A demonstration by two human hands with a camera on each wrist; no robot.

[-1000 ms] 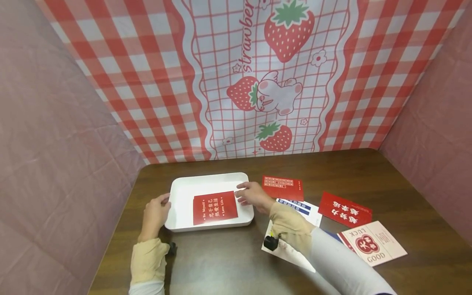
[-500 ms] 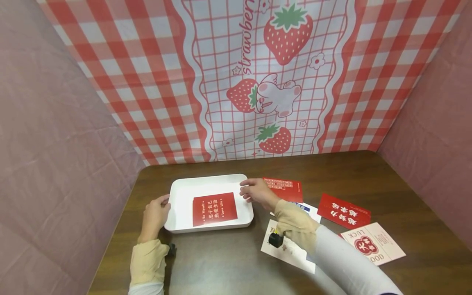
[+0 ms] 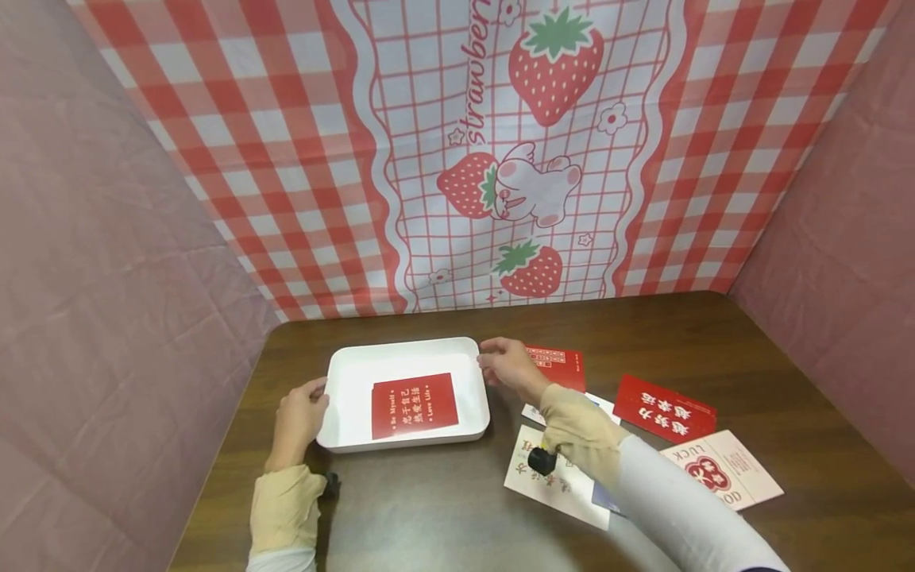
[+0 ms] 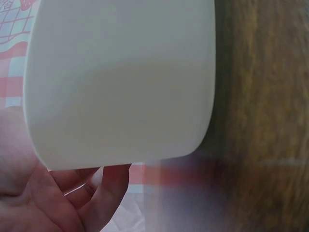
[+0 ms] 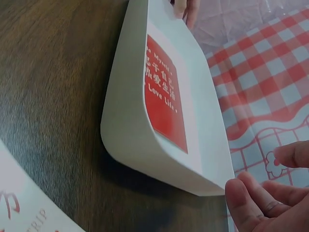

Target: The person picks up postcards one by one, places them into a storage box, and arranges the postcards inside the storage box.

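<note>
A white tray point(image 3: 350, 357) stands left of centre on the brown table, with a red card point(image 3: 415, 407) printed in white lying inside it. The card's left edge shows a second layer. My left hand point(image 3: 302, 413) holds the tray's left end, and in the left wrist view its fingers point(image 4: 113, 186) curl against the end wall. At the tray's far right corner is my right hand point(image 3: 513, 369). Its fingertips point(image 5: 236, 191) meet the rim in the right wrist view, with the thumb apart and nothing held.
Right of the tray lie a red card point(image 3: 568, 369), another red card point(image 3: 665, 409), a cream "LUCK" card point(image 3: 747, 469) and a white card point(image 3: 525, 477). The right forearm point(image 3: 665, 485) partly covers several cards. A strawberry-print cloth point(image 3: 429, 199) hangs behind the table.
My right hand has drawn back to the right, from above the red card's edge to the tray's rim. The left hand has stayed at the tray's left end.
</note>
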